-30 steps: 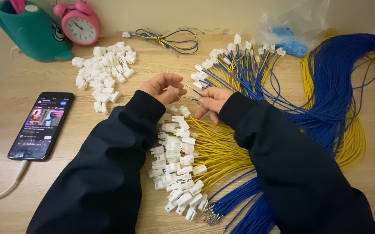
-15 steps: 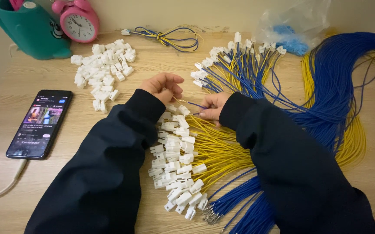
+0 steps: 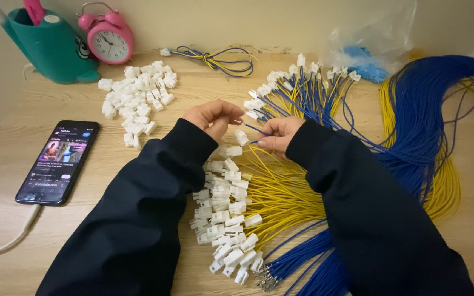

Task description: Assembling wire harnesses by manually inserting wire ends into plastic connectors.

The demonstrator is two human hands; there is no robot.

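My left hand (image 3: pixel 212 116) hovers over the wooden table (image 3: pixel 111 164) with its fingers curled; whether it holds anything is hidden. Just to its right, my right hand (image 3: pixel 278 135) pinches a thin blue wire (image 3: pixel 252 129) whose bare end points at the left fingertips. A white plastic connector (image 3: pixel 241 137) on a yellow wire sits right below the gap between the hands. Below them lies a row of yellow wires (image 3: pixel 281 194) ending in white connectors (image 3: pixel 226 219).
A heap of loose white connectors (image 3: pixel 135 101) lies at the back left, a lit phone (image 3: pixel 59 161) on a cable at the left. A teal holder (image 3: pixel 50 46), a pink alarm clock (image 3: pixel 109 37), a wire coil (image 3: pixel 220 57), a plastic bag (image 3: pixel 368 44) and big blue and yellow wire bundles (image 3: pixel 429 126) fill the back and right.
Both hands have stayed close together. The right hand has drawn slightly towards me, and the blue wire's end now reaches over to the left fingertips.
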